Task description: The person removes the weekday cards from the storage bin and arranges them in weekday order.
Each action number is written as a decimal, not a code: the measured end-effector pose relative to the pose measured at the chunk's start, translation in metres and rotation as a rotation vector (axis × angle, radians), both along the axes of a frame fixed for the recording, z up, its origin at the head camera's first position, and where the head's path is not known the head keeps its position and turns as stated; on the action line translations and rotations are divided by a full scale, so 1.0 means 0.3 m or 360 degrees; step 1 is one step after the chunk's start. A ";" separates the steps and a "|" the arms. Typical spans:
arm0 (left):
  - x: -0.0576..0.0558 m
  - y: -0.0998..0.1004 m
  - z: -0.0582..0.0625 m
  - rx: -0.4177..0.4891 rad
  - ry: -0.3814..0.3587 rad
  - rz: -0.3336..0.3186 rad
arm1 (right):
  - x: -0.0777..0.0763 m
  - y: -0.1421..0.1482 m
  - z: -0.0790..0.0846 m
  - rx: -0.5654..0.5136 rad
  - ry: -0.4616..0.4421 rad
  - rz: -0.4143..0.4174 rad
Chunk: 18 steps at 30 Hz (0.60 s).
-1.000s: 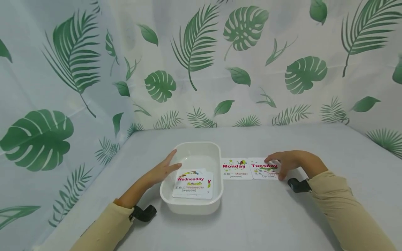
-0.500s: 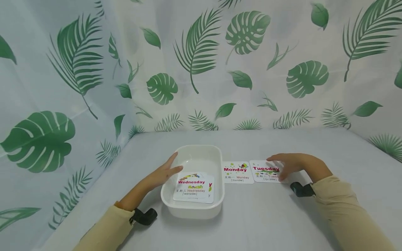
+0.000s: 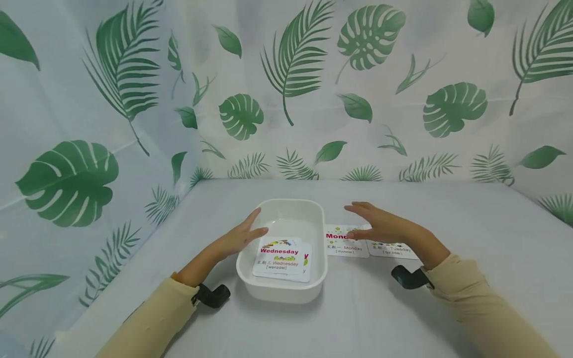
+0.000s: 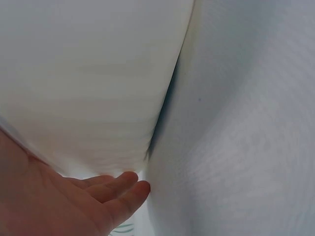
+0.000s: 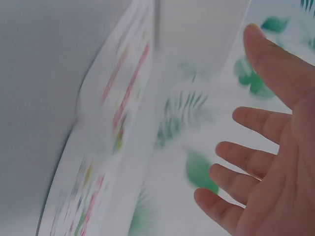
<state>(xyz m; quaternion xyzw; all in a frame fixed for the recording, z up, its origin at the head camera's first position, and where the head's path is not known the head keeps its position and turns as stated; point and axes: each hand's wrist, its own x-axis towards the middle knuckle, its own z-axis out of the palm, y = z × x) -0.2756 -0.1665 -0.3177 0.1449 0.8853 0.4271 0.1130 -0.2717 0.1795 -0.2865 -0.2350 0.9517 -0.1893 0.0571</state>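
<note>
On the table (image 3: 340,313), the Wednesday card (image 3: 276,256) lies in the tray (image 3: 282,294); right of the tray lie the Monday card (image 3: 342,248), then the Tuesday card (image 3: 391,250). The left hand (image 3: 236,240) is at the tray's left side, the right hand (image 3: 386,226) above the Monday and Tuesday cards.

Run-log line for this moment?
left hand: at left side of white tray | right hand: empty, over Monday card and Tuesday card | Wednesday card: in tray, atop another card
</note>
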 end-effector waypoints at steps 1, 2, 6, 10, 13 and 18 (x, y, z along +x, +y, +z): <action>-0.001 0.002 0.001 -0.0003 -0.0007 -0.0005 | 0.009 -0.025 0.004 -0.0034 0.0014 0.0028; -0.003 0.003 0.002 -0.0005 -0.0012 -0.0008 | 0.017 -0.051 0.009 -0.0063 0.0028 0.0055; -0.012 0.003 0.007 0.0022 -0.0020 -0.0018 | 0.036 -0.157 0.039 -0.0104 0.0062 0.0136; -0.023 0.003 0.008 0.0050 -0.0012 -0.0037 | 0.029 -0.266 0.064 0.0023 0.0043 0.0182; -0.024 0.002 0.004 0.0035 -0.0021 -0.0042 | 0.023 -0.342 0.066 0.0152 0.0009 0.0235; -0.014 -0.005 -0.007 0.0031 -0.0026 -0.0042 | 0.029 -0.441 0.044 0.0291 -0.0119 0.0266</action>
